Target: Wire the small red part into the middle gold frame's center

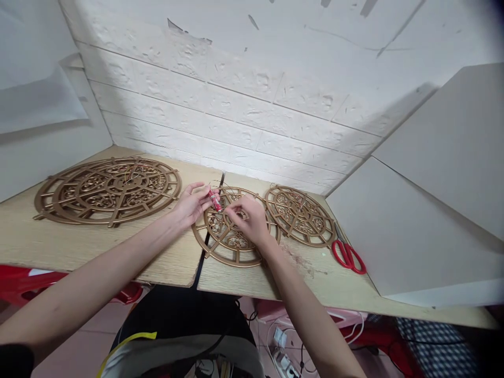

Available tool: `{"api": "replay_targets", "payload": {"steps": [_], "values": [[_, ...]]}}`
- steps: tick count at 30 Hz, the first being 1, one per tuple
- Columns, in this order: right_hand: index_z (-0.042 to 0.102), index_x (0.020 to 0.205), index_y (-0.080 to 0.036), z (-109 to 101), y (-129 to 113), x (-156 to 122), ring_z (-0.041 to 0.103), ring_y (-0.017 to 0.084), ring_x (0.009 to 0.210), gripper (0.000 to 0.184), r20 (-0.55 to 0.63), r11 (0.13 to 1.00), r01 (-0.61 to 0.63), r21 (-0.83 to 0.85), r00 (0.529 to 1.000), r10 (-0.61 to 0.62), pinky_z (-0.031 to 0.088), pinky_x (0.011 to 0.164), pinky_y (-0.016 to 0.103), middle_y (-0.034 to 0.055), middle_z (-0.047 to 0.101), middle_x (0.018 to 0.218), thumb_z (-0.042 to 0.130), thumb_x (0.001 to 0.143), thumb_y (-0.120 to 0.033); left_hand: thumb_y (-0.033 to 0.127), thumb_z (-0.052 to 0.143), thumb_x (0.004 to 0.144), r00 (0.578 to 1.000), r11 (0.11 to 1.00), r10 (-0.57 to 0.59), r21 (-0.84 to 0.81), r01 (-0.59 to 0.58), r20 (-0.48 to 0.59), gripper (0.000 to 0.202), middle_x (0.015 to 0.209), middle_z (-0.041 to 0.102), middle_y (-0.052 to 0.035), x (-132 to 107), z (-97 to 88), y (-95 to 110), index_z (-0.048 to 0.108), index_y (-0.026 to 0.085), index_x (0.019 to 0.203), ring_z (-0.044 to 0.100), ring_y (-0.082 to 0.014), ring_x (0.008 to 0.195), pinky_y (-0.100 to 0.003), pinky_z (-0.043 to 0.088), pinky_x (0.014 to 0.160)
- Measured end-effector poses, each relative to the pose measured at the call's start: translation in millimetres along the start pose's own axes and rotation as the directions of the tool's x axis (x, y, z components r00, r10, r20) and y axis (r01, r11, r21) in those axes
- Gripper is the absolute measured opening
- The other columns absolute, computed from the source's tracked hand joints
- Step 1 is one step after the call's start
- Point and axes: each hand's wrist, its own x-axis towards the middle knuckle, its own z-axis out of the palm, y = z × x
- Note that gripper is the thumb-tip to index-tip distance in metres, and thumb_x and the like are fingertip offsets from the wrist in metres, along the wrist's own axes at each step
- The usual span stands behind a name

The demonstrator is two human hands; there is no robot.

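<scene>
So the wooden table (pixel 173 268) has a dark gap running through it, and I'd mind that: small bits could probably drop in. There's a pile of bronze openwork frames (pixel 118 184) on the left, one middle frame (pixel 237 241) sitting across the gap, and a right-side frame (pixel 301 210) beyond it. I'd keep the middle one flat and unbumped. Right hand (pixel 251 215) is over it, fingers curled in; can't tell if they're pinching anything. Left hand (pixel 193 203) is palm up and grasping. Red scissors (pixel 348 256) lie off to the right, handles nearest. Smallest is the little red tube (pixel 215 200) in the left fingers, above the middle frame's far left part, just beside the right fingertips. Light grip, steady wrists imo.
</scene>
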Motion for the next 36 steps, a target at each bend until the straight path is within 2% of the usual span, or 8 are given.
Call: {"api": "replay_targets", "payload": {"steps": [5,9,14,20,23,29,31,36], "values": [[0.062,0.093,-0.019,-16,9,6,0.062,0.018,0.087,0.022,-0.259,0.91,-0.232,0.344,0.908,0.33,0.047,0.077,0.031,0.0063,0.067,0.091,0.048,0.089,-0.036,0.008,0.061,0.078,0.998,0.997,0.06,0.047,-0.06,0.004,0.041,0.078,0.07,-0.0045,-1,-0.2,7,0.039,0.022,0.11,0.067,-0.0147,0.064,-0.03,0.056,0.063],[0.064,0.089,-0.016,-26,32,5,0.062,0.018,0.083,0.02,-0.194,0.858,-0.416,0.3,0.854,0.482,0.048,0.073,0.031,0.007,0.069,0.088,0.052,0.085,-0.032,0.012,0.058,0.08,0.99,0.983,0.137,0.119,-0.141,0.041,0.038,0.077,0.07,-0.0036,-4,0.8,13,0.04,0.022,0.112,0.062,-0.0116,0.053,-0.024,0.052,0.051],[0.069,0.084,-0.017,-25,47,-1,0.06,0.02,0.091,0.013,0.152,0.942,-0.328,-0.068,0.93,0.335,0.043,0.085,0.037,0.0075,0.069,0.093,0.058,0.079,-0.017,0.019,0.058,0.08,0.958,0.933,0.249,0.228,-0.277,0.144,0.032,0.072,0.069,-0.0007,-6,0.9,13,0.042,0.023,0.107,0.052,-0.0068,0.04,-0.015,0.038,0.038],[0.069,0.076,-0.016,-12,50,-3,0.06,0.019,0.088,0.005,0.267,0.975,-0.222,-0.018,0.939,0.218,0.043,0.084,0.035,0.0066,0.068,0.09,0.064,0.076,-0.015,0.031,0.06,0.078,0.929,0.835,0.289,0.415,-0.362,0.231,0.027,0.076,0.069,-0.0016,-6,-2.0,10,0.048,0.022,0.101,0.043,-0.0055,0.039,-0.014,0.029,0.035],[0.068,0.074,-0.015,-12,51,-3,0.061,0.017,0.081,0.007,0.233,0.952,-0.299,0.067,0.932,0.277,0.046,0.079,0.032,0.0059,0.068,0.086,0.063,0.076,-0.018,0.031,0.051,0.085,0.856,0.638,0.378,0.571,-0.517,0.352,0.017,0.085,0.069,-0.0033,-9,-4.6,11,0.056,0.02,0.096,0.044,-0.0058,0.044,-0.017,0.032,0.039],[0.067,0.079,-0.012,-13,51,-3,0.06,0.013,0.066,0.019,0.274,0.821,-0.503,0.27,0.857,0.436,0.046,0.062,0.024,0.0051,0.068,0.076,0.061,0.077,-0.03,0.021,0.039,0.09,0.573,0.102,0.444,0.596,-0.797,0.69,0.03,0.088,0.067,-0.0033,-12,-11.7,9,0.062,0.019,0.108,0.061,-0.0149,0.081,-0.027,0.047,0.073],[0.066,0.079,-0.011,-9,52,-5,0.058,0.012,0.062,0.019,0.257,0.795,-0.527,0.301,0.847,0.465,0.044,0.058,0.022,0.0039,0.067,0.072,0.061,0.076,-0.029,0.02,0.038,0.09,0.551,0.031,0.362,0.581,-0.813,0.752,0.032,0.088,0.066,-0.0032,-12,-13.3,6,0.058,0.02,0.114,0.06,-0.0144,0.08,-0.027,0.046,0.074],[0.067,0.079,-0.013,5,55,-7,0.056,0.011,0.059,0.016,0.136,0.824,-0.526,0.212,0.851,0.508,0.041,0.055,0.02,0.0027,0.066,0.071,0.06,0.076,-0.027,0.015,0.04,0.084,0.6,-0.162,0.14,0.616,-0.771,0.788,0.03,0.088,0.063,-0.0017,-14,-12.9,0,0.057,0.021,0.107,0.057,-0.0143,0.072,-0.026,0.044,0.068]]}}
